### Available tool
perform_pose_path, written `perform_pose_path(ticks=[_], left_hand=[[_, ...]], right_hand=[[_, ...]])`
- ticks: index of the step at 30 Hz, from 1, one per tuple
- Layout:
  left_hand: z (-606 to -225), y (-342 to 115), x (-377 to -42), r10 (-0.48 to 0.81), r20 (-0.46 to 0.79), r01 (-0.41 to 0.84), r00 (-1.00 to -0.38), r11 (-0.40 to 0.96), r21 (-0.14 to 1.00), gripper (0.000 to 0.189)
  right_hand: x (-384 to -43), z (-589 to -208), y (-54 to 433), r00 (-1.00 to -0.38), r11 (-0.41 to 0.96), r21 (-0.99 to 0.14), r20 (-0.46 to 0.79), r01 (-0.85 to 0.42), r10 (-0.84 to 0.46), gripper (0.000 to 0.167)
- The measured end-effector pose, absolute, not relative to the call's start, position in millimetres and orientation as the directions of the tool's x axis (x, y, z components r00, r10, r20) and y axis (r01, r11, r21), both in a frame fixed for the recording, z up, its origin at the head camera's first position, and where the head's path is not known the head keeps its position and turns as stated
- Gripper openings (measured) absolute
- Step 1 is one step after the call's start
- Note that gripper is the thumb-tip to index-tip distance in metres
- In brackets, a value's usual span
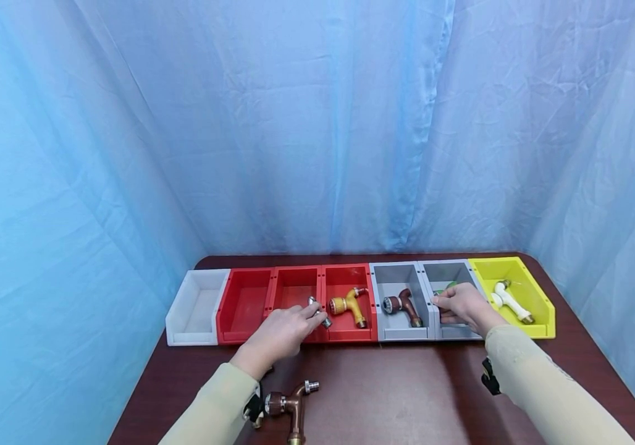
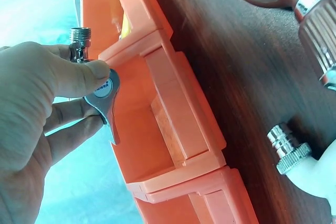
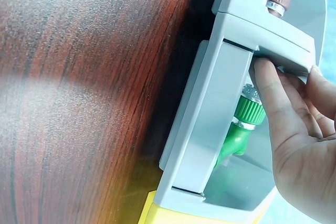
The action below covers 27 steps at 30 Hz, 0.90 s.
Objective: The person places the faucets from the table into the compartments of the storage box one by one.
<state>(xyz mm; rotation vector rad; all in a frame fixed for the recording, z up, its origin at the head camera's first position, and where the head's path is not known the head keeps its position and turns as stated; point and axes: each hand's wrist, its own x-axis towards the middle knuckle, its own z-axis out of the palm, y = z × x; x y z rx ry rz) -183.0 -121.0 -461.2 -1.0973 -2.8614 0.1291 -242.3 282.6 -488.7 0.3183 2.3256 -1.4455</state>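
Note:
My left hand point(image 1: 284, 330) holds a small chrome tap point(image 2: 105, 95) above the third bin from the left, a red bin point(image 2: 144, 137). In the left wrist view, the thumb and fingers pinch the tap, its threaded end pointing up. My right hand point(image 1: 462, 304) reaches into the right grey bin point(image 3: 210, 114), fingertips against the inside of its side wall and thumb near the rim. Below those fingers a green tap point(image 3: 241, 124) lies in the bin, apart from them. The hand partly hides this tap in the head view.
Left of centre stand a white bin point(image 1: 195, 309) and another red bin point(image 1: 245, 303). Neighbouring bins hold a yellow tap point(image 1: 353, 306), a brown tap point(image 1: 405, 306) and a white tap point(image 1: 509, 301). A bronze tap point(image 1: 295, 408) and another white tap point(image 2: 315, 174) lie on the table.

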Motion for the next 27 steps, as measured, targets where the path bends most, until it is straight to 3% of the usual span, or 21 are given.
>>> perform_pose_path(ticks=[5,17,27], left_hand=[[-461,-123,-189,0.645,0.056,0.641,-0.762,0.764,-0.076,0.068],[-463,-127,-203,0.594,0.006,0.593,-0.805,0.805,-0.029,0.072],[-465,-133,-212,0.589,0.004,0.589,-0.808,0.808,-0.015,0.071]], right_hand=[[-241,-488,283,-0.903,0.448,-0.810,-0.429,0.379,-0.011,0.028],[-241,-490,282,-0.904,0.453,-0.806,-0.428,0.381,-0.001,0.028],[-242,-493,283,-0.907,0.457,-0.807,-0.420,0.374,-0.001,0.030]])
